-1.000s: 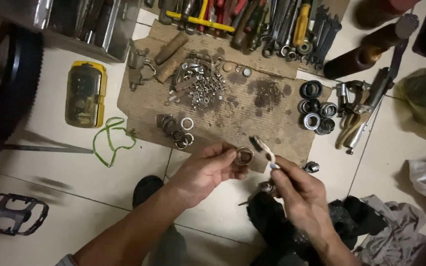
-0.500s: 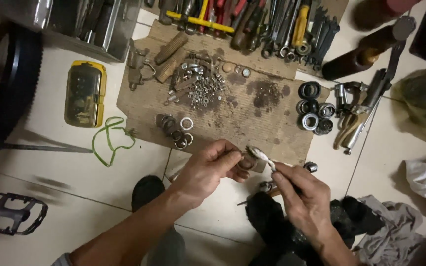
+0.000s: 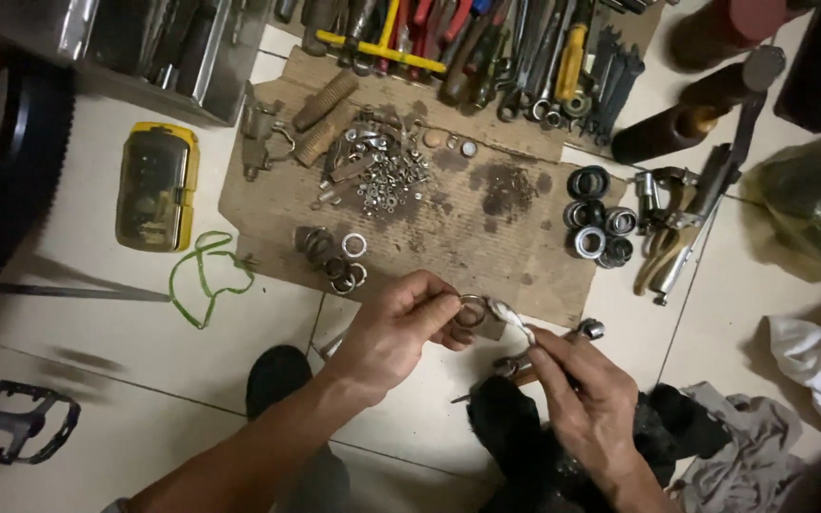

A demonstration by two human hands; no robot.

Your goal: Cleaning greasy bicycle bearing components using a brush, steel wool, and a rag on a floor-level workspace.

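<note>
Left hand [image 3: 399, 328] pinches a metal ring [image 3: 472, 311] between thumb and fingertips, above the near edge of the cardboard [image 3: 448, 233] on the tiled floor [image 3: 125, 370]. Right hand [image 3: 589, 404] grips a slim pale tool [image 3: 510, 321], its tip touching the ring. Loose rings [image 3: 337, 261] and nuts [image 3: 387, 180] lie on the cardboard; bearings [image 3: 596, 228] sit at its right edge.

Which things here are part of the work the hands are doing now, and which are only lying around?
In use:
- left hand, pinching a small metal ring
- right hand, holding a thin metal tool at the ring

Lying about:
- stained cardboard sheet
- pile of nuts and washers
- black bearing rings
- yellow case
- green cord
- bicycle pedal
- grey rag
</note>
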